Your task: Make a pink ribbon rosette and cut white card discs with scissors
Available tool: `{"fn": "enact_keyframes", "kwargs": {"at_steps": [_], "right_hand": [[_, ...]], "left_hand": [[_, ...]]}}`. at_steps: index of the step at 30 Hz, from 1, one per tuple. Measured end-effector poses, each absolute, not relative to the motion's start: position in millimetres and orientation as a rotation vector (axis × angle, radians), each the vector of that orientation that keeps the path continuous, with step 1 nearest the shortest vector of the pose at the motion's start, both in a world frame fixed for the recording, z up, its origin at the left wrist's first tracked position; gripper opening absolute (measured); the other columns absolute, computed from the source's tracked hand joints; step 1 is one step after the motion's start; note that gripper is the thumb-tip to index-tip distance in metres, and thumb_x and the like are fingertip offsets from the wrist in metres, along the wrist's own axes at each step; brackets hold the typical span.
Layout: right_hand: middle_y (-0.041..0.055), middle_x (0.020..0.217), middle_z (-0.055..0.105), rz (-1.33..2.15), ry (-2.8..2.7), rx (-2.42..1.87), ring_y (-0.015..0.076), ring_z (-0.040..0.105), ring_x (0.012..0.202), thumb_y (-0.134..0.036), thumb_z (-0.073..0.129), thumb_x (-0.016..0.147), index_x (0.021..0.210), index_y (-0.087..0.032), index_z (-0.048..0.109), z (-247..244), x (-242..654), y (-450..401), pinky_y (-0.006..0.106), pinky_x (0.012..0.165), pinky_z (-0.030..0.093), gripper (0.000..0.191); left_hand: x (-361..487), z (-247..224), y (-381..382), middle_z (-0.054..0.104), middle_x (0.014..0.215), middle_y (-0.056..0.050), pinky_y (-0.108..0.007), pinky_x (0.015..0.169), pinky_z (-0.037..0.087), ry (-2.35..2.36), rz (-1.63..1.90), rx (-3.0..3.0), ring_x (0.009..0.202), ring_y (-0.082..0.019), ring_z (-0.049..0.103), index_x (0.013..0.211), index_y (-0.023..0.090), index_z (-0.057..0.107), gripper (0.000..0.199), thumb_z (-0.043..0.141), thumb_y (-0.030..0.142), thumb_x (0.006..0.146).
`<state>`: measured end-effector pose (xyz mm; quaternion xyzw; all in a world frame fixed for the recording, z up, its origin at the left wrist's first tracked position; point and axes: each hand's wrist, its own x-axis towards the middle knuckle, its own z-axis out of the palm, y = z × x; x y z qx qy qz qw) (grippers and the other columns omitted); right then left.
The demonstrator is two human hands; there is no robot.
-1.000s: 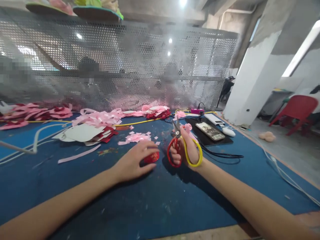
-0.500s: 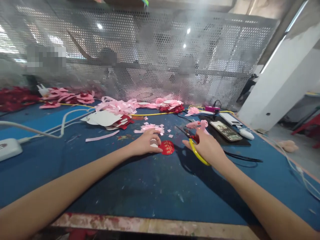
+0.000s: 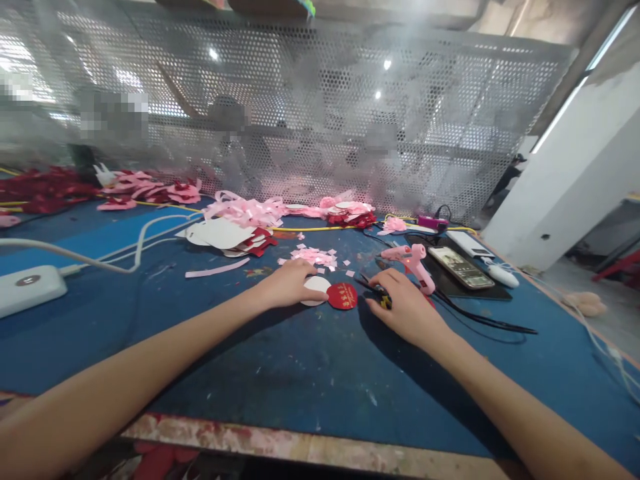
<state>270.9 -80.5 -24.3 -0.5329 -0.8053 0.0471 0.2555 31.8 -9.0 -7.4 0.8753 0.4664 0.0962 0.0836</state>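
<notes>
My left hand [image 3: 290,285] is low over the blue table, its thumb and fingers closed around the edges of a round white paper disc [image 3: 315,288]. Right beside that disc, a round red disc [image 3: 343,296] with gold lettering lies flat. My right hand [image 3: 407,305] is wrapped round a pair of scissors [image 3: 369,283]. Their dark blades point left toward the red disc, and the hand covers most of the yellow handles. Just behind the left hand are small pink ribbon pieces [image 3: 315,256]. A pink glue gun [image 3: 417,261] stands behind the right hand.
White and red card cutouts [image 3: 217,235] are stacked at back left, near a pink ribbon pile [image 3: 245,210]. A phone [image 3: 461,268] rests on a dark mat at right. A white cable [image 3: 137,250] runs from a white device [image 3: 33,290]. Perforated metal screen [image 3: 310,120] stands behind.
My right hand has lowered and turned with the scissors, covering their yellow handles and uncovering the glue gun. More of the white disc shows under my left hand. The camera view has shifted slightly.
</notes>
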Motion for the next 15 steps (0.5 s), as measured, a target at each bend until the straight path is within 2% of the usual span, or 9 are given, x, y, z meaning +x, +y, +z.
{"fn": "enact_keyframes", "kwargs": {"at_steps": [4, 7, 9, 11, 13, 15], "right_hand": [[0.0099, 0.105, 0.058, 0.121, -2.173, -1.432, 0.0245, 0.053, 0.102, -0.026, 0.055, 0.079, 0.1, -0.018, 0.056, -27.1, 270.7, -78.2, 0.038, 0.09, 0.041, 0.022], [0.0101, 0.101, 0.06, 0.034, -2.114, -1.472, 0.0248, 0.054, 0.101, -0.027, 0.055, 0.079, 0.095, -0.017, 0.058, -28.8, 276.9, -72.1, 0.039, 0.091, 0.04, 0.019], [0.0101, 0.099, 0.06, 0.042, -2.121, -1.485, 0.0236, 0.055, 0.098, -0.028, 0.055, 0.079, 0.092, -0.016, 0.058, -30.1, 280.3, -67.9, 0.037, 0.088, 0.041, 0.018], [0.0099, 0.098, 0.06, 0.061, -2.14, -1.495, 0.0224, 0.055, 0.098, -0.03, 0.055, 0.08, 0.09, -0.016, 0.058, -30.5, 282.2, -64.7, 0.035, 0.086, 0.042, 0.017], [0.0102, 0.099, 0.06, 0.038, -2.134, -1.521, 0.0221, 0.055, 0.098, -0.03, 0.055, 0.079, 0.089, -0.015, 0.058, -28.5, 284.0, -63.2, 0.034, 0.086, 0.042, 0.018], [0.0103, 0.098, 0.061, 0.015, -2.109, -1.605, 0.0216, 0.057, 0.093, -0.03, 0.056, 0.078, 0.089, -0.015, 0.059, -24.4, 287.1, -63.7, 0.033, 0.082, 0.042, 0.019]], "left_hand": [[31.3, -12.4, -8.5, 0.06, 0.114, -0.014, -0.038, 0.092, 0.039, 1.351, 0.284, 2.607, 0.108, -0.029, 0.052, 0.109, 0.014, 0.062, 0.055, 0.07, 0.046, 0.065], [36.3, -18.5, -12.0, 0.058, 0.116, -0.013, -0.038, 0.095, 0.036, 1.241, 0.395, 2.621, 0.11, -0.028, 0.05, 0.103, 0.015, 0.064, 0.045, 0.062, 0.049, 0.074], [42.4, -23.8, -15.6, 0.055, 0.119, -0.014, -0.041, 0.098, 0.033, 1.168, 0.475, 2.625, 0.115, -0.03, 0.046, 0.1, 0.015, 0.065, 0.046, 0.058, 0.053, 0.076], [48.2, -27.9, -18.5, 0.054, 0.119, -0.014, -0.044, 0.098, 0.033, 1.147, 0.519, 2.575, 0.115, -0.031, 0.045, 0.1, 0.015, 0.063, 0.048, 0.064, 0.053, 0.07], [51.5, -28.5, -19.8, 0.057, 0.112, -0.012, -0.041, 0.094, 0.038, 1.135, 0.575, 2.482, 0.109, -0.029, 0.049, 0.097, 0.015, 0.061, 0.046, 0.073, 0.045, 0.064], [51.0, -25.1, -20.2, 0.061, 0.103, -0.008, -0.036, 0.088, 0.042, 1.089, 0.683, 2.401, 0.099, -0.023, 0.055, 0.087, 0.015, 0.059, 0.026, 0.07, 0.029, 0.068]]}}
